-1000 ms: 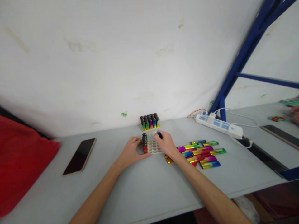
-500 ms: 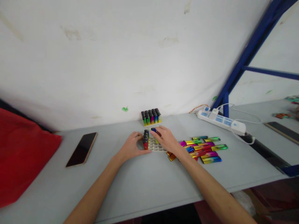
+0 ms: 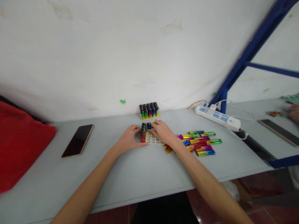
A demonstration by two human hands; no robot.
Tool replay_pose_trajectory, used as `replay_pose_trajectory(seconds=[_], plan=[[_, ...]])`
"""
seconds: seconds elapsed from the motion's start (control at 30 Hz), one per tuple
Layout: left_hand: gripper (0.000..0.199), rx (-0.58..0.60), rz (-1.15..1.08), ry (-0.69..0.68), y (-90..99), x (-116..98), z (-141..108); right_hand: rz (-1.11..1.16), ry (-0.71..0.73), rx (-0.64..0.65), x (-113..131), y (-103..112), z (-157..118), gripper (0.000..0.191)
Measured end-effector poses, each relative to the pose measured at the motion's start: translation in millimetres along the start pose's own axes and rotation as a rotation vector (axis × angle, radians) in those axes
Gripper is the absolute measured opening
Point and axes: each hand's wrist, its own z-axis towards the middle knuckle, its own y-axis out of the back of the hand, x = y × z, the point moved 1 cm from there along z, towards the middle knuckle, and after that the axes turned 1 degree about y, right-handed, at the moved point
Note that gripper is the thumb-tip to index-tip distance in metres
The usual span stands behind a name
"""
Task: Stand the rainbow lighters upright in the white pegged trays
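Observation:
A white tray (image 3: 153, 139) with rows of holes lies on the table. Along its left side stands a column of lighters (image 3: 143, 133) with dark tops, a red one at the front. My left hand (image 3: 129, 138) is curved around that side, its thumb at the front corner and its fingers by the back of the column, steadying the tray. The fingers of my right hand (image 3: 163, 131) pinch a dark blue lighter (image 3: 149, 125), upright at the back beside the column. The lighter's lower part is hidden by my fingers. Loose metallic-coloured lighters (image 3: 198, 143) lie right of the tray.
A full block of lighters (image 3: 149, 111) stands against the wall. A phone (image 3: 78, 140) and red cloth (image 3: 21, 146) lie left. A white power strip (image 3: 217, 117) with cables and a blue metal frame (image 3: 243, 62) are at right. Another person's hand (image 3: 293, 112) shows at the far right edge.
The dark blue lighter has gone from tilted over the tray to upright at the back, beside the left column. My right hand moved with it. My left hand stays at the tray's side.

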Motion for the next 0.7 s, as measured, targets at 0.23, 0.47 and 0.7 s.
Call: replay_pose_trajectory(seconds=[0.23,0.47,0.7], plan=[[0.075,-0.011,0.004,-0.010,0.3,5,4,0.256,-0.099,-0.183,-54,70,-51,0.020],[0.077,-0.035,0.027,-0.003,-6.2,4,6,0.137,-0.183,-0.087,-92,131,-149,0.013],[0.076,-0.048,0.015,-0.003,-7.3,0,7,0.072,-0.065,0.055,-87,106,-128,0.032]])
